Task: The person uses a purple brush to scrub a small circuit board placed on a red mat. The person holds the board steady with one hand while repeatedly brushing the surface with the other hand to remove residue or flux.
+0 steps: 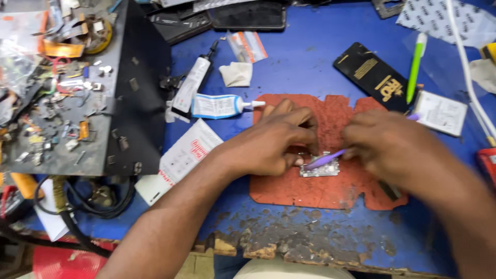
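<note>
On red mat [330, 194] at middle of blue worktop [305, 62]: small circuit board [320, 169], flat, between both hands. Judged light, stiff, fragile; safest held by bare edges, not by components. Left hand [271, 142] curled, fingertips pinning board's left edge. Right hand [395, 150] closed around purple tool [325, 160], tip touching board's top; hand blurred. Two glue tubes [219, 106] lay left of mat, green pen [416, 64] at right.
</note>
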